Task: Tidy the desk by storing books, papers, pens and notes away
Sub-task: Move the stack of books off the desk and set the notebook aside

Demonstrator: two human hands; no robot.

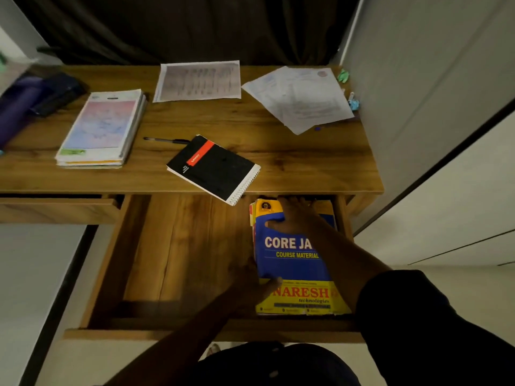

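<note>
— Where are the hands?
— Both are low and stretched forward. The left hand (250, 282) comes up from below on a bare forearm and pinches the left edge of the book (292, 263), thumb on the cover.
— And the other?
— The right hand (296, 215) reaches further, palm down on the cover's far end, thumb spread left. Its fingers are in shadow, so I can't tell whether they curl. A dark sleeve covers the upper arm.

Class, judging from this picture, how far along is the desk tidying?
Done: drawer open. In hand: left hand and right hand grip the blue book inside it. Left on the desk: black notebook, pen, book stack, printed sheet, loose papers.
</note>
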